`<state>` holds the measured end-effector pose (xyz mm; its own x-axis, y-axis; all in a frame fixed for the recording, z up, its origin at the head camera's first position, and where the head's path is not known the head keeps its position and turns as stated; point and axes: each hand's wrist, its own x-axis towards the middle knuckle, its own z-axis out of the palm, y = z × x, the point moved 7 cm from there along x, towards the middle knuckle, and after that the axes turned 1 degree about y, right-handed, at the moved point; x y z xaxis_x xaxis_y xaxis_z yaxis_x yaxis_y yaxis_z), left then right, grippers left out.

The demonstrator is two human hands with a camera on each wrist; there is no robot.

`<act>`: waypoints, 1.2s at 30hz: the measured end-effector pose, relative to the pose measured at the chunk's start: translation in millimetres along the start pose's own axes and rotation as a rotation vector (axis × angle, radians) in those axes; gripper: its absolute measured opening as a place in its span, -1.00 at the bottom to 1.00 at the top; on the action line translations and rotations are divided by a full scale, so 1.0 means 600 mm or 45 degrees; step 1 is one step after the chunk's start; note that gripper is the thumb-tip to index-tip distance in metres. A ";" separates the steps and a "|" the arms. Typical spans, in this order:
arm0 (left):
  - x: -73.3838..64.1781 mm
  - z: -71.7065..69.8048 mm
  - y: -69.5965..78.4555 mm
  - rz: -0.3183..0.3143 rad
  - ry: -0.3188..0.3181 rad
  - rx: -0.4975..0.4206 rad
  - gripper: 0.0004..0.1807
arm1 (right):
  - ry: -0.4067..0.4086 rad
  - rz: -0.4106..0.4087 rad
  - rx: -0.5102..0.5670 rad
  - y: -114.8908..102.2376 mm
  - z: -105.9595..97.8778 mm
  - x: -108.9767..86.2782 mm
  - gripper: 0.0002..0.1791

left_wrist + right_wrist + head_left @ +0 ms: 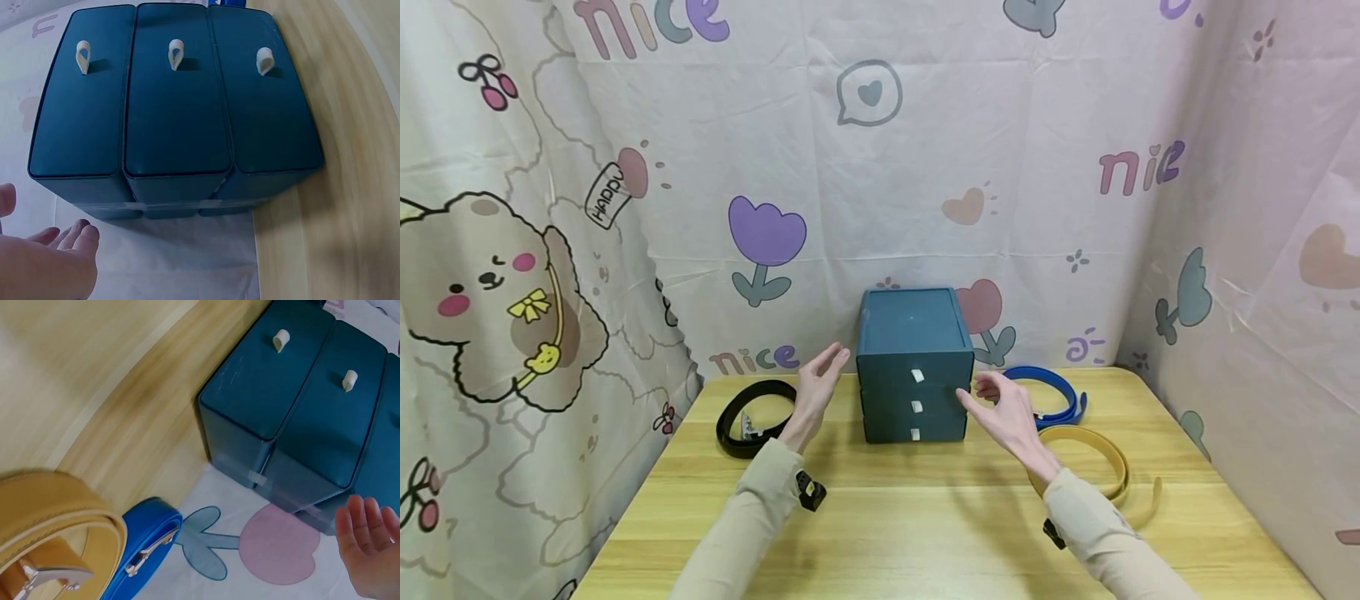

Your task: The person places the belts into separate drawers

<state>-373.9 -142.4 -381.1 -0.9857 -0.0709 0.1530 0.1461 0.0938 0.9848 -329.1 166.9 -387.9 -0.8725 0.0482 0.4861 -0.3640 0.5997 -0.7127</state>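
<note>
Table (head view): light wood-grain top (880, 533), with pale cartoon-print cloth (895, 167) hung behind and on both sides
Drawer box: dark teal (887, 375), upright near the table's back edge, sitting between the left hand (814, 389) and right hand (1006, 411)
Drawers: three stacked, a white pull on each, all look closed so the insides are hidden
Belts: coiled black belt (727, 421) on the left, blue belt (1067, 392) and yellow belt (1122, 462) on the right
Pulls (left wrist view): little off-white loops, plus clear tape (169, 205) along the box's side
Left fingers: pretty straight, close together, thumb well apart
Buckles (right wrist view): silvery (150, 551), on the blue and yellow belts
Right fingers: extended side by side near the box; can't tell if touching
</note>
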 end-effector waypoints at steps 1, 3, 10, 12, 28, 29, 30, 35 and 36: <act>0.000 0.002 0.002 0.007 -0.005 -0.021 -0.39 | -0.003 0.005 0.021 -0.002 0.002 0.000 -0.54; 0.001 0.005 0.003 0.021 -0.011 -0.052 -0.40 | -0.007 0.010 0.058 -0.006 0.006 0.000 -0.54; 0.009 0.013 0.010 0.022 0.001 -0.065 -0.45 | -0.073 0.044 0.241 -0.020 0.023 0.002 -0.57; 0.010 0.014 0.012 0.025 0.008 -0.050 -0.46 | -0.087 0.053 0.298 -0.023 0.028 0.003 -0.58; 0.018 0.025 0.021 -0.023 0.015 -0.084 -0.54 | -0.205 0.137 0.555 -0.040 0.075 0.013 -0.55; 0.018 0.026 0.022 -0.029 0.012 -0.083 -0.54 | -0.206 0.145 0.552 -0.041 0.077 0.013 -0.56; 0.019 0.027 0.022 -0.031 0.009 -0.076 -0.54 | -0.207 0.149 0.537 -0.042 0.078 0.013 -0.56; 0.021 0.029 0.025 -0.033 0.013 -0.053 -0.56 | -0.196 0.168 0.498 -0.044 0.085 0.017 -0.60; 0.021 0.029 0.025 -0.031 0.013 -0.046 -0.56 | -0.189 0.165 0.497 -0.044 0.086 0.019 -0.61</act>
<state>-385.7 -124.4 -365.6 -0.9881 -0.0826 0.1295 0.1251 0.0564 0.9905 -346.0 110.4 -389.7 -0.9461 -0.0291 0.3227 -0.3195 0.2482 -0.9145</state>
